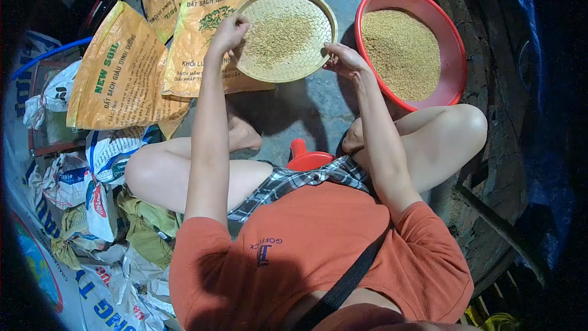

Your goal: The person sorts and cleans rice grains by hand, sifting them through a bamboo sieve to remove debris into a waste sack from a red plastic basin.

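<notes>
A round, shallow woven winnowing tray point(288, 76) is held out in front of me, above the floor. Loose golden grain point(278, 38) lies spread over its middle and left part. My left hand point(230, 33) is closed at the tray's left rim, with the fingers curled inward; the exact grip is partly hidden. On the opposite side, my right hand point(344, 60) pinches the lower right rim. Just right of that hand stands a red plastic basin point(456, 79), holding a large heap of similar grain point(404, 55).
Orange printed soil sacks point(125, 79) lie to the left and behind the tray. A red plastic object point(309, 159) sits between my legs. Crumpled bags point(92, 208) crowd the left side. Dark, rough boards point(490, 165) edge the right.
</notes>
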The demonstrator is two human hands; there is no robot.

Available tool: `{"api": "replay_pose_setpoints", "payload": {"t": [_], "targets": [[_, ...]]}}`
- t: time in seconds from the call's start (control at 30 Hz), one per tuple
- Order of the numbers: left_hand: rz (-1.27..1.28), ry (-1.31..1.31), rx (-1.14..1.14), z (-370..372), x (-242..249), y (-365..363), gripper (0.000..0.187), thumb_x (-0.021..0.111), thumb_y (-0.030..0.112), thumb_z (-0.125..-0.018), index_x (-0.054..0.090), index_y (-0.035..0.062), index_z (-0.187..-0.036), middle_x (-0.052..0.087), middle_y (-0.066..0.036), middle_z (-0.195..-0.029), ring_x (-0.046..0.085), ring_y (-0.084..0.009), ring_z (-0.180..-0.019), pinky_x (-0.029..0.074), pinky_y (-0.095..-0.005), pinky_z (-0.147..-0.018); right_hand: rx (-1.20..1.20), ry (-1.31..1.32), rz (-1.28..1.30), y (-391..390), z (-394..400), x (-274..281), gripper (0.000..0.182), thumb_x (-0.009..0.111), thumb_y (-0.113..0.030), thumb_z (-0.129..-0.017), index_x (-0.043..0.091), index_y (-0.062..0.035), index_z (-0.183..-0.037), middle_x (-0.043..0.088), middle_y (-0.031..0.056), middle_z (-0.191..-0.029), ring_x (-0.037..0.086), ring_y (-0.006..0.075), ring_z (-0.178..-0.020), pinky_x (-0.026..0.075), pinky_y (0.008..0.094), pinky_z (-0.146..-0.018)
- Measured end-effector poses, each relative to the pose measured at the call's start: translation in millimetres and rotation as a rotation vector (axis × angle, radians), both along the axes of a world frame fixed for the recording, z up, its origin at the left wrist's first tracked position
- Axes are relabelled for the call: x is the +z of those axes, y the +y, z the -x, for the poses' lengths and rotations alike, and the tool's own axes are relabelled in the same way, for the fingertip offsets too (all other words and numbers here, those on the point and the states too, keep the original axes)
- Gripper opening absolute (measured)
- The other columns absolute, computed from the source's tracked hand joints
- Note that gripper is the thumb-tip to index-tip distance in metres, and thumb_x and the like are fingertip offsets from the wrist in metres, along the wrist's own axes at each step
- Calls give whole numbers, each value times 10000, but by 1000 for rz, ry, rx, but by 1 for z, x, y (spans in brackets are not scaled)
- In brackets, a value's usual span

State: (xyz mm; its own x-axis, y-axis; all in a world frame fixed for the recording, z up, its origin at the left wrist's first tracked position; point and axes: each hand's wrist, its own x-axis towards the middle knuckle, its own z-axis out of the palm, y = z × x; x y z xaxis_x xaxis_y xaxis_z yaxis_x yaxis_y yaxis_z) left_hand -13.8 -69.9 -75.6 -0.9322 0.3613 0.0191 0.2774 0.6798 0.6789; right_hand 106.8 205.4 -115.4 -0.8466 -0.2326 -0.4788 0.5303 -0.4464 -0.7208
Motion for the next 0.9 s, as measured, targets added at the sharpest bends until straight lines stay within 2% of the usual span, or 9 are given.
{"api": "replay_pose_setpoints", "payload": {"t": [0.1,0.23,0.3,0.4,0.5,0.53,0.57,0.63,0.9], "targets": [[-115,4,51,10,5,-12,200,537,154,-721,536,-3,-845,568,-86,-753,531,-154,-626,434,-270,-590,3,-9,30,1,2,-4,152,456,-193,-812,472,-46,-846,466,5,-667,439,98,-536,439,301,-615],[-349,-158,95,5,30,-19,115,531,74,-724,528,-14,-798,548,-81,-691,521,-123,-617,430,-238,-546,-10,-38,44,4,1,-4,142,465,-179,-805,474,-39,-828,464,11,-644,439,107,-532,443,305,-621],[-283,-282,-56,2,38,-21,73,547,20,-699,525,-12,-761,533,-60,-640,516,-116,-579,425,-236,-513,-6,-17,68,6,4,-10,137,469,-173,-801,476,-37,-817,462,14,-631,441,113,-530,444,308,-623],[-187,-400,-139,0,29,-16,57,558,-19,-675,521,-18,-718,529,-50,-613,509,-110,-544,419,-246,-481,-30,-13,80,6,5,-15,129,477,-164,-792,479,-35,-795,459,20,-609,445,123,-528,442,313,-620],[-11,-417,-113,-12,27,-2,71,563,-48,-649,518,-24,-699,529,-56,-594,497,-110,-495,406,-248,-442,-74,-34,58,5,2,-7,128,482,-160,-786,480,-31,-783,457,27,-597,450,134,-528,437,315,-614],[-53,-484,-125,-10,19,-2,89,589,-53,-608,532,-19,-667,535,-54,-575,487,-104,-462,392,-246,-414,-88,-39,50,5,2,-6,130,485,-159,-783,480,-29,-780,457,30,-594,455,139,-530,434,315,-611],[-53,-482,-126,-10,15,-2,89,589,-53,-608,532,-19,-667,535,-54,-575,487,-104,-462,392,-246,-414,-89,-37,50,6,3,-8,130,485,-159,-783,480,-29,-780,457,30,-594,455,139,-530,434,315,-611],[144,-430,-144,-12,13,3,96,592,-73,-583,534,-20,-638,532,-51,-558,543,-122,-489,402,-226,-419,-64,-30,97,8,5,-15,130,485,-154,-780,479,-24,-781,456,34,-595,457,143,-536,434,312,-599],[306,-240,-110,-17,3,12,69,604,-8,-555,561,-15,-610,562,-113,-535,557,-149,-473,439,-270,-447,-84,-49,86,5,5,-9,115,485,-134,-772,476,-21,-791,458,41,-619,456,146,-553,435,314,-608]]}}
